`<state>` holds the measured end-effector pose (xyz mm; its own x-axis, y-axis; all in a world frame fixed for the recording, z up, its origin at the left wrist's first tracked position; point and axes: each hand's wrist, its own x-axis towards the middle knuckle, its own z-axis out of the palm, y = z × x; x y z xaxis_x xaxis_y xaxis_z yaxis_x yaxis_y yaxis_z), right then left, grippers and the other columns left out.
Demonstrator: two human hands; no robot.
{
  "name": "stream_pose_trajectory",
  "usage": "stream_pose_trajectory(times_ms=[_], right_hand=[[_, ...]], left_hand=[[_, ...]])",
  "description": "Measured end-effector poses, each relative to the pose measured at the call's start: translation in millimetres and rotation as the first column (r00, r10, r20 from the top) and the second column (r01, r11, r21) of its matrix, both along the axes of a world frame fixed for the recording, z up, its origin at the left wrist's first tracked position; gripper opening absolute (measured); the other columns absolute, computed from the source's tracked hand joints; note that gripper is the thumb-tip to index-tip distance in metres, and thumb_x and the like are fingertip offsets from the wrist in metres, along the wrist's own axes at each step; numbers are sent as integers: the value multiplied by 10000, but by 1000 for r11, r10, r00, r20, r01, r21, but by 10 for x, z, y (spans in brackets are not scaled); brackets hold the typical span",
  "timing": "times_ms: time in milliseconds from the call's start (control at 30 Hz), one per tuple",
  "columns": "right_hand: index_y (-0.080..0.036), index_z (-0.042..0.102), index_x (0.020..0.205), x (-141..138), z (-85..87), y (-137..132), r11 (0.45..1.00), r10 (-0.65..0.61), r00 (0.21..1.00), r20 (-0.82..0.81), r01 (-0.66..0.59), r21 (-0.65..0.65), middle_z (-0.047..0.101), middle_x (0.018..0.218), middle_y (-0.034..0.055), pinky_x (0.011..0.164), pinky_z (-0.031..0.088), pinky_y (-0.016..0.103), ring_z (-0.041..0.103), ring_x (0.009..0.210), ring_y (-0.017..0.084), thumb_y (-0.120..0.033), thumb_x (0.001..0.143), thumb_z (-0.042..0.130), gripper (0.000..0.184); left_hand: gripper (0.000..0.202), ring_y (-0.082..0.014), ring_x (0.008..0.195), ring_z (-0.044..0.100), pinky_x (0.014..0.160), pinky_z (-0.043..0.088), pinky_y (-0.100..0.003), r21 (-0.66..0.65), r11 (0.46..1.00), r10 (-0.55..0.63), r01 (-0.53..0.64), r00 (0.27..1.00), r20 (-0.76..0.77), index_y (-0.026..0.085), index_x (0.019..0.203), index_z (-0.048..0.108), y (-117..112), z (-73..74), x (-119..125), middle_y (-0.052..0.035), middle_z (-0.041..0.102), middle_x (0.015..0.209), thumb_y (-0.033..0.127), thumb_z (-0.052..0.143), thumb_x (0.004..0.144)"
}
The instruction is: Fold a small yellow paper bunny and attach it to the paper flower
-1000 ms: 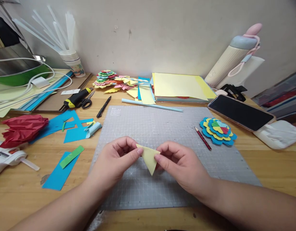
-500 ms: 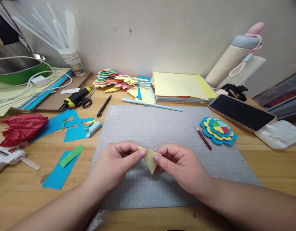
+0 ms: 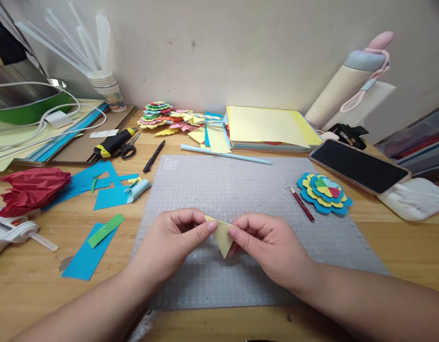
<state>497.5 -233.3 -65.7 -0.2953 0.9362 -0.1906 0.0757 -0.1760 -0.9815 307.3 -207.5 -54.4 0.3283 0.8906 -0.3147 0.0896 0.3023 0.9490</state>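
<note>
A small piece of pale yellow paper, folded into a triangle with its point down, is held between both hands above the grey cutting mat. My left hand pinches its upper left corner between thumb and fingers. On the upper right corner, my right hand has a similar pinch; its curled fingers are partly hidden behind the paper and thumb. To the right on the mat lie a short dark red pencil and a layered paper flower in blue, yellow and green.
A pale blue paper tube lies along the mat's far edge. Left are a black pen, scissors, blue paper scraps, crumpled red paper and a glue gun. Rightward sit a phone and a bottle.
Almost nothing differs. Both hands keep the folded paper in the same place, and the view has shifted very slightly.
</note>
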Motion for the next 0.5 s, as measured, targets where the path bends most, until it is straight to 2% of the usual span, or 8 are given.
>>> stream_pose_trajectory(times_ms=[367, 500], right_hand=[[-180, 657, 744, 2, 8, 2, 1000, 19, 1000, 6, -19, 10, 684, 689, 17, 658, 530, 259, 645, 669, 129, -358, 886, 592, 237], [-182, 656, 733, -4, 25, -9, 996, 58, 998, 24, -59, 59, 677, 688, 11, 642, 517, 252, 633, 667, 126, -334, 894, 578, 235]], left_hand=[[109, -167, 813, 642, 763, 477, -266, 19, 999, -33, 32, 999, 38, 227, 769, 744, -1, 16, 7, -9, 740, 833, 328, 703, 778], [163, -159, 744, 608, 682, 467, -261, 4, 993, -117, 117, 993, 23, 220, 852, 723, -11, -2, 13, -9, 702, 778, 350, 726, 754]])
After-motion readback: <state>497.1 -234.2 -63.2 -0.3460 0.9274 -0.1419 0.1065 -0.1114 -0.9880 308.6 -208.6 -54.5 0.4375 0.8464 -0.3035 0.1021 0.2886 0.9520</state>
